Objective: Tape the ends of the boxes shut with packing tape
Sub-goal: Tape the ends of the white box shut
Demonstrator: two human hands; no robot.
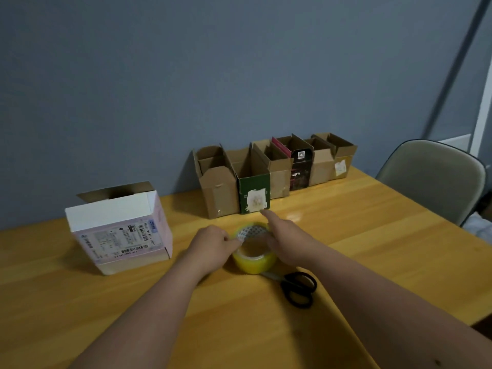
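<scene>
- Now your left hand [213, 242] pinches the near-left rim of the tape [254, 251]; your right hand [286, 239] cups its far side, forefinger straight
- Steady the roll and pick the loose end free before pulling
- Count: one tape roll mid-table, one pair of scissors [299, 287] just beside it, one white box [119, 227] at left, six open boxes [274, 169] along the wall

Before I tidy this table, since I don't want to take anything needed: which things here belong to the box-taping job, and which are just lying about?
Part of the job:
- tape roll, held by the left hand and right hand
- scissors
- white box
- row of open boxes by the wall

Just there:
- chair
- wooden table
</scene>
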